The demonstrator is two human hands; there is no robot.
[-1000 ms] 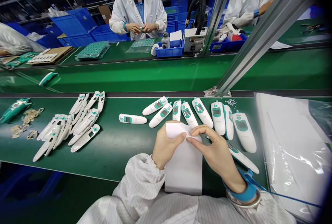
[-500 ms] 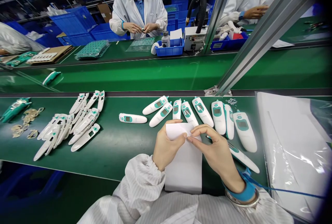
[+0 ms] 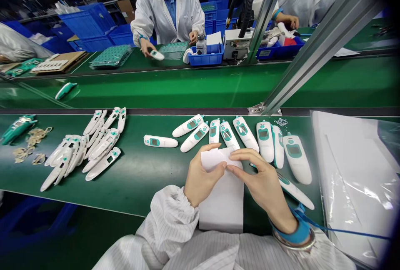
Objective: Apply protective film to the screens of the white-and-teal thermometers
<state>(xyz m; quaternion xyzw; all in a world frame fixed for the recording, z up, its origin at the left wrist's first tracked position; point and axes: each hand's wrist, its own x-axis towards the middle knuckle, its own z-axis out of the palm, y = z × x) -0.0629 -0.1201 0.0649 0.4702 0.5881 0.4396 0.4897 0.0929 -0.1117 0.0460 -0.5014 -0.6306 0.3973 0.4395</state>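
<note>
A long white sheet of paper hangs down toward my lap, its upper end bent over between my hands. My left hand grips the left side of that end, thumb in front and fingers behind. Opposite it, my right hand pinches the right side between thumb and fingertips; a blue wrist strap is on that wrist. Just beyond the paper lie several white and teal handheld thermometers. One more thermometer lies partly under my right hand.
White shell parts are piled at left, near tan bands and a teal device. Plastic-covered white sheets lie at right. A metal post rises beyond the table. Co-workers sit across the green conveyor.
My hands stay almost in place on the paper. Across the conveyor, a co-worker's hand has moved left and now holds a white thermometer near the table's edge.
</note>
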